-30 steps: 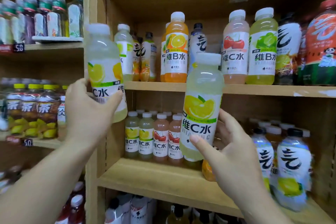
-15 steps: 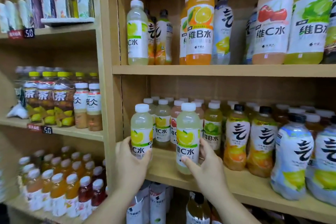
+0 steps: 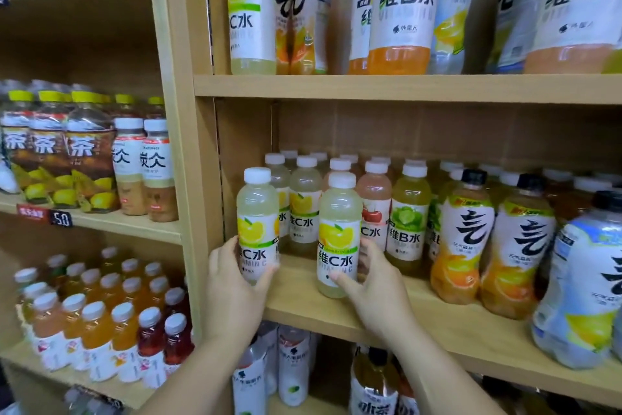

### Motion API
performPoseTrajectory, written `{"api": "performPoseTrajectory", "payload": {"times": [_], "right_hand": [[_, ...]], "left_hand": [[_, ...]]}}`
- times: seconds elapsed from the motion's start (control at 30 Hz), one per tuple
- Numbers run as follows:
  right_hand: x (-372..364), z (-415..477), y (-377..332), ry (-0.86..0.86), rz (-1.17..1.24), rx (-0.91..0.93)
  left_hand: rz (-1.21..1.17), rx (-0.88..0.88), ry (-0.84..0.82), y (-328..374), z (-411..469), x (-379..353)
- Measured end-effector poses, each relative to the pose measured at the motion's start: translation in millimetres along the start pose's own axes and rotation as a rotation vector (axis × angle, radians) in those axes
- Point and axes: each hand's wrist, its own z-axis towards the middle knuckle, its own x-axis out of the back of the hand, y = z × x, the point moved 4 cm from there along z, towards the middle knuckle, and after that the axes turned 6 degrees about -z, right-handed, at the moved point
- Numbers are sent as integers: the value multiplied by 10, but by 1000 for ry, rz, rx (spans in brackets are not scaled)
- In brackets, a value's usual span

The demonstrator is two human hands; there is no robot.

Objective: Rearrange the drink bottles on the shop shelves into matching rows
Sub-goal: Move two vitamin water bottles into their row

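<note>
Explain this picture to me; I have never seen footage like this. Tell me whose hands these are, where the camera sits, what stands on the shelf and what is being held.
There is no machine here: a person works with bare hands, and a wide-angle camera worn on their head looks forward and down, so you see the arms from their own viewpoint. The left hand grips one pale lemon-label bottle and the right hand grips a second lemon-label bottle, both upright with white caps, at the front of the wooden shelf. Whether they already rest on the board I cannot tell. Behind them stand another lemon bottle, a pink cherry-label bottle, a green lime-label bottle and, further right, orange bottles with black caps.
</note>
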Motion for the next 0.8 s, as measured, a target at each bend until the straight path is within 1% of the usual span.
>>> {"api": "performPoseTrajectory", "payload": {"times": [0.1, 0.23, 0.43, 0.6, 0.8], "right_hand": [[-40, 55, -21, 11, -42, 2], [-184, 170, -105, 64, -101, 8], [-444, 336, -180, 85, -95, -20], [-560, 447, -227, 75, -99, -42], [-640, 521, -227, 104, -134, -22]], "left_hand": [[15, -48, -24, -155, -116, 40], [65, -114, -56, -150, -33, 21], [178, -68, -126, -64, 158, -73], [358, -28, -215, -19, 303, -138], [402, 4, -254, 12, 429, -234]]}}
